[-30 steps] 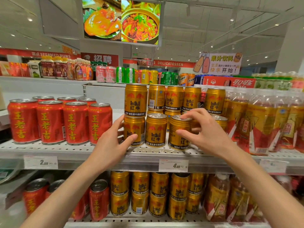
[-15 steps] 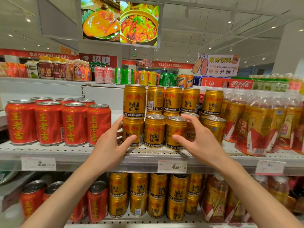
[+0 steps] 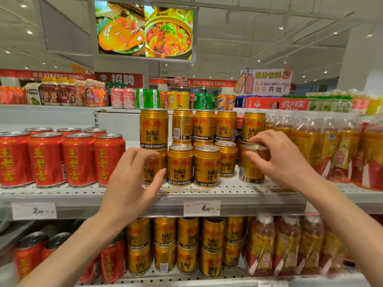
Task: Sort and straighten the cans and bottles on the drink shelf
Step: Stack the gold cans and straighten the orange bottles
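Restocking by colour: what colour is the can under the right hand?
Gold, with red print; the gold can shows in the head view.

On the perforated white metal shelf [image 3: 238, 189] stand seven red cylindrical tin cans with gold characters [image 3: 77, 160], four in front, three behind. Five gold Red Bull cans [image 3: 153, 128] form the upper tier; the lower gold tier cannot be counted exactly. Two bare hands [image 3: 277, 156] show.

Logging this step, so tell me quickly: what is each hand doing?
Left hand: open, holding nothing.
Right hand: gripping a gold can.
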